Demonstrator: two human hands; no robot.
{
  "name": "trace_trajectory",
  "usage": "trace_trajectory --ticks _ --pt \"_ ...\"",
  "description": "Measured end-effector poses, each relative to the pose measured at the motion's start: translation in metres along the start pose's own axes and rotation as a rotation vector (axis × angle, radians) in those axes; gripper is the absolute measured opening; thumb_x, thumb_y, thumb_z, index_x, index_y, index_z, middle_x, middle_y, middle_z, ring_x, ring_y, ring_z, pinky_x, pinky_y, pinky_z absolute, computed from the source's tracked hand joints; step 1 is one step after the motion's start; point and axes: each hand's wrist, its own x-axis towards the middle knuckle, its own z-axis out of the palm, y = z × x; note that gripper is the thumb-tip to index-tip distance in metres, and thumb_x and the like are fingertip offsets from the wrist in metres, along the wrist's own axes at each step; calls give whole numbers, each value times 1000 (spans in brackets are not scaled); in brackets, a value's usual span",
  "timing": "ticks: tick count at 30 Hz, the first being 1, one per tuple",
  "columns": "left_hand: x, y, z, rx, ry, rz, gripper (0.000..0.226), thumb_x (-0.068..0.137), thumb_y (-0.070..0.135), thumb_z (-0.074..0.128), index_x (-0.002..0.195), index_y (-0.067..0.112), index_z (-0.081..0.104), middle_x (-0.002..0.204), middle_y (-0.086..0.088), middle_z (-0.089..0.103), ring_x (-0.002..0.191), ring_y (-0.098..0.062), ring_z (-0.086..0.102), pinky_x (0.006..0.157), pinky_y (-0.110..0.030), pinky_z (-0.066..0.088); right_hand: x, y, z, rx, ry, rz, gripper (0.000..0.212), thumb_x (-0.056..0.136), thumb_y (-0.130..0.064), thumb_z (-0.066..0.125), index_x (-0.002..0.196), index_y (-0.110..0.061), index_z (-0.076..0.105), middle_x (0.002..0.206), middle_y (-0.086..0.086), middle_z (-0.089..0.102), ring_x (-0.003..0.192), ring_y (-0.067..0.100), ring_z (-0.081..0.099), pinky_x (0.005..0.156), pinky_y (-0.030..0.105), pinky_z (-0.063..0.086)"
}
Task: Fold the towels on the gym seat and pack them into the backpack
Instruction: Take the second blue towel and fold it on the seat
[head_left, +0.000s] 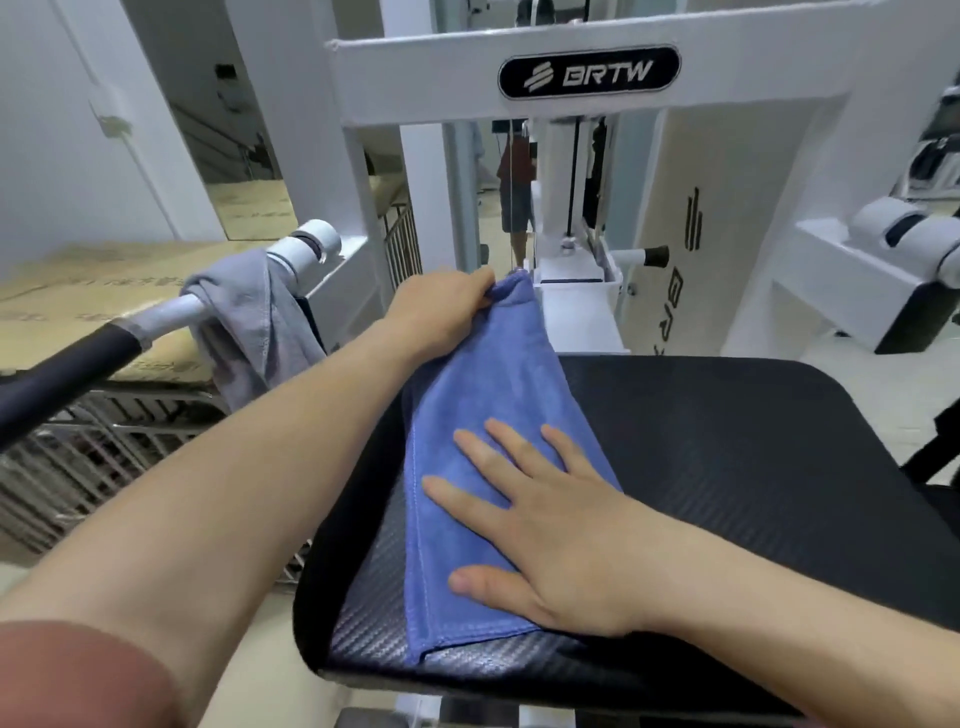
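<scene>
Two towels were in view. The blue towel (498, 379) lay folded into a long narrow strip on the left part of the black gym seat (727, 447). It ran from the seat's near edge at lower centre up toward the middle of the picture, where its far end reached past the pad's far edge. The left hand (441, 306), at centre, had its fingers curled round that far end, pinching the cloth. The right hand (550, 525), at lower centre, lay flat on the near half of the towel, fingers straight and spread, pressing the cloth onto the seat and holding nothing. The grey towel (249, 322) hung draped over a silver handle bar (166, 314) at middle left, apart from the seat. Behind the seat stood the white machine frame (415, 73), with a black badge (589, 73) reading BRTW at top centre. Through its opening a standing person (517, 171) seemed to show, too small to be sure.
</scene>
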Motion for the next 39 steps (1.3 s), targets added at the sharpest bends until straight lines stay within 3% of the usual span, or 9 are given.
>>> trace_trajectory --ticks 7,10,19,22,24,26,29,33,39 --pt "10 -11 -1 -374 -323 -275 56 92 64 40 72 15 59 84 -9 64 82 -28 59 68 -31 43 30 27 -15 107 288 63 69 89 -64 38 150 -38 16 153 3 28 131 31 35 102 47 35" --pt "7 -25 -9 -455 -451 -284 42 81 52 68 70 12 68 66 0 58 64 -16 53 55 -25 40 50 35 -6 -57 361 221 71 86 -64 15 150 -33 24 156 8 27 139 32 29 99 49 30" --pt "-38 9 -42 -192 233 -87 24 93 40 53 97 19 63 92 -6 69 88 -31 60 67 -35 42 58 42 -7 68 141 247 62 91 -69 25 147 -52 7 163 -7 -7 149 22 -10 112 62 0" --pt "-80 40 -67 -142 255 112 22 92 38 56 95 19 66 86 -3 67 82 -28 59 64 -35 41 50 52 -16 506 357 182 42 92 -36 54 133 -40 52 147 -8 44 136 7 35 111 39 26" --pt "-106 54 -73 -185 225 164 20 92 36 55 95 19 65 86 0 65 82 -27 59 66 -37 44 38 55 -20 1019 583 300 28 82 -6 55 95 -22 74 96 -4 71 90 6 61 85 26 46" --pt "-134 63 -74 -306 235 209 19 89 33 54 95 18 65 88 1 65 84 -27 61 69 -42 49 22 60 -22 1312 733 475 15 71 -10 53 67 -9 67 66 2 60 65 16 51 67 31 39" --pt "-168 74 -74 -373 248 311 18 82 22 58 94 16 69 89 0 66 83 -29 63 68 -40 52 -8 54 -33 1557 623 534 30 88 -39 53 85 -12 66 65 2 61 59 17 50 56 28 36" --pt "-197 90 -69 -343 213 421 22 74 10 62 93 15 72 87 -2 68 75 -30 62 64 -40 54 -36 33 -31 1107 405 503 62 80 -35 72 136 -30 45 103 -5 63 86 12 65 78 34 54" --pt "-226 95 -67 -343 213 383 46 67 1 39 98 17 69 90 -1 65 74 -28 55 67 -39 52 -48 11 -13 772 550 467 71 83 -16 65 141 -39 32 120 -9 53 87 16 61 77 31 51"
